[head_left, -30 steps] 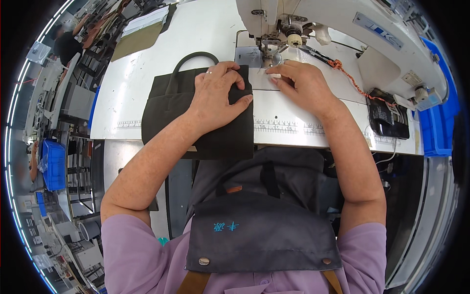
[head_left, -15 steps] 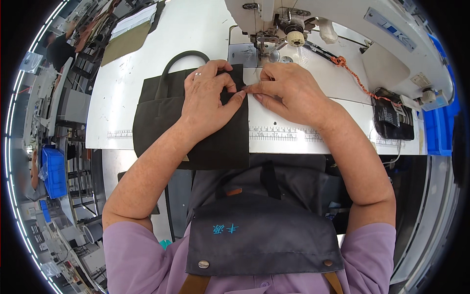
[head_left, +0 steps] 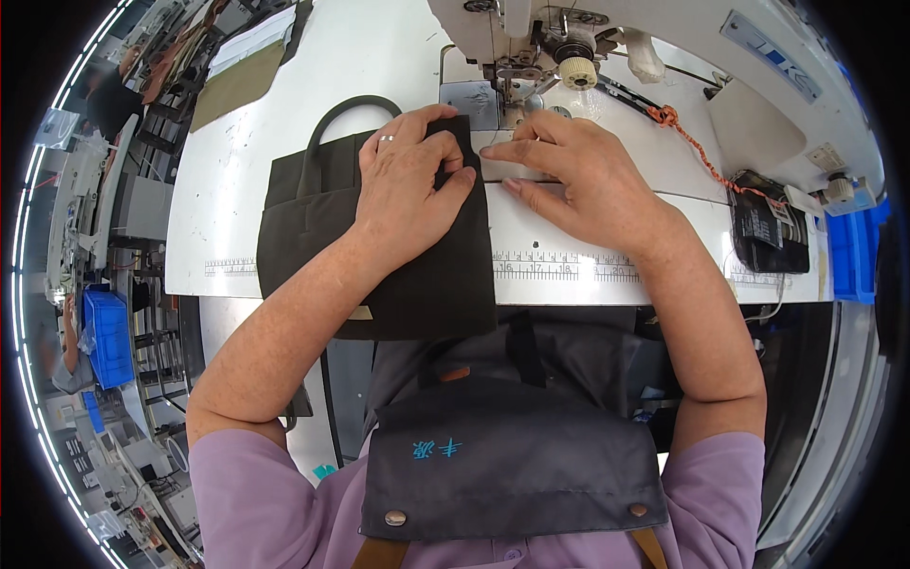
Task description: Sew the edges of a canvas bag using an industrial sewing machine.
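Observation:
A dark olive fabric bag (head_left: 417, 294) lies on the sewing table, its near end hanging over the front edge. Its round handle (head_left: 322, 133) loops up at the far left side. On the bag's upper right part rests my left hand (head_left: 409, 180), fingers bent, thumb and forefinger gathered at the cloth near the right edge. My right hand (head_left: 583, 175) hovers just right of that edge with thumb and fingers apart, holding nothing I can see. The sewing machine's needle and presser foot area (head_left: 512, 90) stands just beyond both hands.
A ruler strip (head_left: 559, 266) runs along the table's front. Tweezers (head_left: 626, 98) with an orange cord (head_left: 697, 156) lie under the machine arm, near a black pouch (head_left: 770, 228). Papers and olive cloth (head_left: 242, 81) sit at the far left. Blue bins (head_left: 858, 251) stand at the right.
My right hand has come away from the bag's edge to the right, its thumb and forefinger parting. My left hand stays on the bag.

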Demonstrator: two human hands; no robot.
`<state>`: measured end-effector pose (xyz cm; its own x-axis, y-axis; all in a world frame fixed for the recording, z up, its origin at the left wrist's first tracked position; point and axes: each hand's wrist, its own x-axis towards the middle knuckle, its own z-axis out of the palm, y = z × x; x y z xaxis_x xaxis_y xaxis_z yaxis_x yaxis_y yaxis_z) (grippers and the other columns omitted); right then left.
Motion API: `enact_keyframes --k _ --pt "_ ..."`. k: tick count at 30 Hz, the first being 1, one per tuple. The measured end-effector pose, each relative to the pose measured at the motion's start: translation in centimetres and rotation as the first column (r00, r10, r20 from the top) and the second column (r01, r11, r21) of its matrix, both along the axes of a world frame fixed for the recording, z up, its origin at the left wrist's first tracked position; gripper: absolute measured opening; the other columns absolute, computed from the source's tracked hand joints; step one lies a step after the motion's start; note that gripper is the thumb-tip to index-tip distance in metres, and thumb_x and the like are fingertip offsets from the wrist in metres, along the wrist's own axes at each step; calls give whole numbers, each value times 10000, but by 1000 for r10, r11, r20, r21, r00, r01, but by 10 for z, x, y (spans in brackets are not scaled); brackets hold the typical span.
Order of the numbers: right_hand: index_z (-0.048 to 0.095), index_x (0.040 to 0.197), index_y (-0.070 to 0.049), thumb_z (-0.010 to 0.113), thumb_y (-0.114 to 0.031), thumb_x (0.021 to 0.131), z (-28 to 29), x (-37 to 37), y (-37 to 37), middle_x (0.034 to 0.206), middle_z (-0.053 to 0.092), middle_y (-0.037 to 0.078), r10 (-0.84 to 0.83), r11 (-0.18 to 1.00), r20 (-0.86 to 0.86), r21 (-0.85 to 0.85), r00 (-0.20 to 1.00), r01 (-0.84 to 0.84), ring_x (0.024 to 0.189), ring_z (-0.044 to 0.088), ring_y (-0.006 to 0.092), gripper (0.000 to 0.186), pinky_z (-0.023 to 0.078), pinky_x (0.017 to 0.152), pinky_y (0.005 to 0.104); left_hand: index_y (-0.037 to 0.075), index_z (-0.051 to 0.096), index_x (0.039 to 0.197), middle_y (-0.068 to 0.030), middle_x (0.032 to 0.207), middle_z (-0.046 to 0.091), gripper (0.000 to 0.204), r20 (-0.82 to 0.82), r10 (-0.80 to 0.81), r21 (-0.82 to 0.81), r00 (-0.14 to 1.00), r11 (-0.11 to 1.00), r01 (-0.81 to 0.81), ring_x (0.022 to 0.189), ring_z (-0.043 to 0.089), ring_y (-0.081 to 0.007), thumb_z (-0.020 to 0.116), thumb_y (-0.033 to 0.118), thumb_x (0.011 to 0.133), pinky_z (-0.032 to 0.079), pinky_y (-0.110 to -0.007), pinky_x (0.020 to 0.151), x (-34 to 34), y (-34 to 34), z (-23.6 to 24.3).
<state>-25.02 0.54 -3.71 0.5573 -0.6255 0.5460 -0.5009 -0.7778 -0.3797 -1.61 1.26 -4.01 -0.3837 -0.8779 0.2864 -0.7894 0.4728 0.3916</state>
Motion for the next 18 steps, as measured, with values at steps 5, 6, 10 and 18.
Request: enact_keyframes --k 5,6,10,18 --pt "778 1013 -93 753 -164 836 -1 1 -2 916 623 73 10 1000 -84 -18 996 -11 792 636 292 192 522 720 424 83 600 853 -89 1409 556 140 -19 -3 -5 1000 1000 3 1344 477 -327 699 183 851 246 -506 1146 -8 -11 -2" --pt "778 1013 -93 753 -164 836 -1 1 -2 916 623 73 12 1000 -88 -18 996 -14 792 636 292 192 522 720 424 85 608 866 -90 1411 556 134 -17 -1 0 1000 1000 1 1348 477 -325 699 182 849 249 -503 1149 -9 -12 -2" --pt "774 1015 -107 758 -154 826 0 -1 -3 898 617 51 -1 997 -149 -76 989 -10 790 621 254 195 490 707 398 85 630 891 -91 1412 558 111 -155 -1 23 988 1000 4 1367 472 -314 696 164 851 261 -486 1147 -12 -15 0" --pt "763 1055 -125 750 -145 830 1 -1 -5 869 610 28 -12 994 -199 -112 980 -11 762 605 226 226 461 700 381 89 655 1197 -120 1419 570 350 102 -252 -135 962 955 264 1371 504 -328 721 291 918 394 -625 1097 11 3 11"
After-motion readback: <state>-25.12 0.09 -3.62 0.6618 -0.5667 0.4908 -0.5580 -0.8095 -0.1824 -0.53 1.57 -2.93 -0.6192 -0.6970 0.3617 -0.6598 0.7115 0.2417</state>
